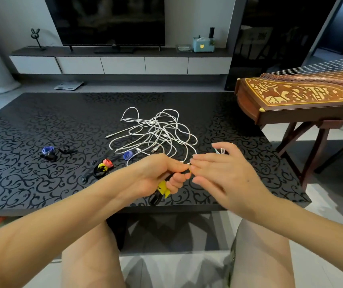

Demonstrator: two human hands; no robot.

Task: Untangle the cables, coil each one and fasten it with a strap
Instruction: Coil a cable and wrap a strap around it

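A tangle of white cables [158, 132] lies in the middle of the black patterned table [42, 125]. My left hand [162, 173] is curled round a yellow-and-black strap [162, 189] that hangs below its fingers, and its thumb and forefinger pinch a white cable end. My right hand [218, 169] meets it fingertip to fingertip, fingers mostly straight, with a white cable loop [221, 151] showing behind it. Whether the right hand holds that cable is hidden.
Loose straps lie on the table: a blue one [47, 151] with black ones at the left, a red, yellow and black bunch [104, 166], and another blue one [128, 155]. A wooden zither [291, 100] on a stand is at the right. My knees are under the table's near edge.
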